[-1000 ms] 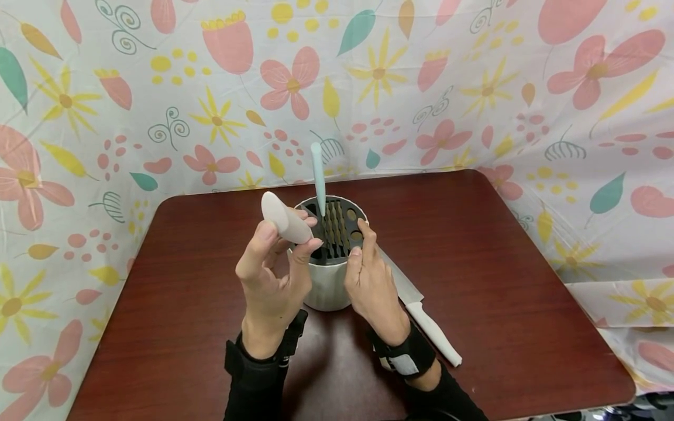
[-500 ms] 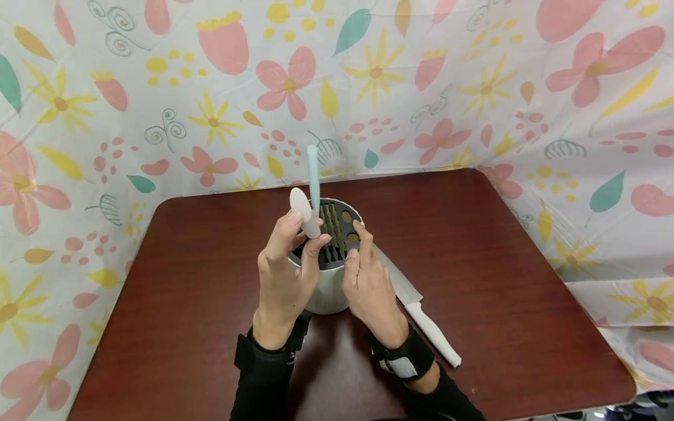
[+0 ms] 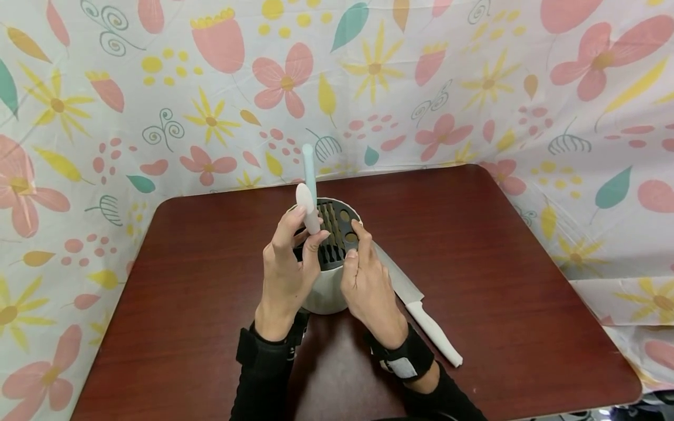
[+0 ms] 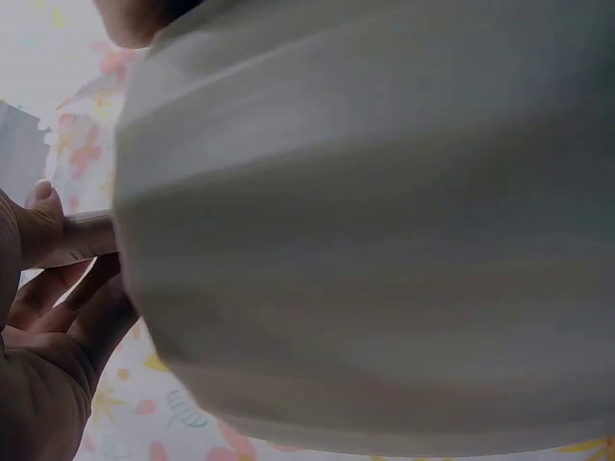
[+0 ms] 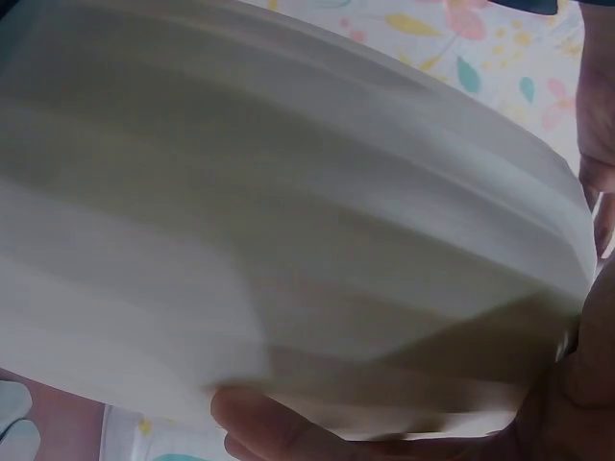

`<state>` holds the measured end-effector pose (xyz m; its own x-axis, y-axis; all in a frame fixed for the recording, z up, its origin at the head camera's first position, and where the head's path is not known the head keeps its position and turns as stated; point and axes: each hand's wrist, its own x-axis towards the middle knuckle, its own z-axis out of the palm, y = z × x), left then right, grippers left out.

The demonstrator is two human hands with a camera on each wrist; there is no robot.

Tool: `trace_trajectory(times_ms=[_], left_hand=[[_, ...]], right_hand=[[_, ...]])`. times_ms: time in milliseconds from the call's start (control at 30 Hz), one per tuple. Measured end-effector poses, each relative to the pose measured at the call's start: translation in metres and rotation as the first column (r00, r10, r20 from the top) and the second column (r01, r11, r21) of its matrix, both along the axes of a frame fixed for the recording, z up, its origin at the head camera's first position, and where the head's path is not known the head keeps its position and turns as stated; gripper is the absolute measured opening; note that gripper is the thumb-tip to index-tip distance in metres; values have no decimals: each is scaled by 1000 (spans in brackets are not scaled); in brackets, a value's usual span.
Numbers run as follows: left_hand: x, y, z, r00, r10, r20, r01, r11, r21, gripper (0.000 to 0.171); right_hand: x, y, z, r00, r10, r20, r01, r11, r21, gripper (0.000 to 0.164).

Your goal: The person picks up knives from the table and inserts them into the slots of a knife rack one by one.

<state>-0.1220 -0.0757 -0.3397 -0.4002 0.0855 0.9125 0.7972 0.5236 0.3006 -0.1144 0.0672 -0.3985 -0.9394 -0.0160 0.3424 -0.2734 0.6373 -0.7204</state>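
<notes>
Left hand (image 3: 284, 269) pinches a white handle (image 3: 308, 211) between thumb and fingers, over the left side of the holder (image 3: 325, 292). Handle's lower end is behind the fingers; can't tell whether it's in a slot, or what it's attached to. Left wrist view is mostly holder wall, so no help there. Right hand (image 3: 371, 286) grips the holder at its right side; its fingers are partly cut off in the right wrist view. Dark insert (image 3: 333, 257) half covered by both hands. Light blue handle (image 3: 308, 164) stands up from the holder, base hidden behind the white one. Knife (image 3: 434, 333) lies on the tabletop (image 3: 526, 292) right of the holder, blade end behind the right hand.
</notes>
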Motion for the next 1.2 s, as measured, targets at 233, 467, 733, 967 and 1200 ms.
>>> trace_trajectory(times_ms=[233,467,733,967,1200], left_hand=[[-4,1,-8,998,39,57,-39,999,-5,60],[-6,2,-15,995,26,91,-27,1000,6,64],[-9,2,-15,992,44,116,-43,999,-6,62],[-10,0,-19,988,49,146,-46,999,-28,61],[-11,-1,-13,972,35,230,-28,999,-34,67]], right_hand=[[1,1,0,1000,9,-9,-9,1000,-8,48],[4,1,-1,1000,-12,7,12,1000,14,48],[3,1,0,1000,-6,-13,6,1000,-4,48],[4,1,0,1000,-8,-13,8,1000,9,48],[4,1,1,1000,-6,-30,6,1000,5,47]])
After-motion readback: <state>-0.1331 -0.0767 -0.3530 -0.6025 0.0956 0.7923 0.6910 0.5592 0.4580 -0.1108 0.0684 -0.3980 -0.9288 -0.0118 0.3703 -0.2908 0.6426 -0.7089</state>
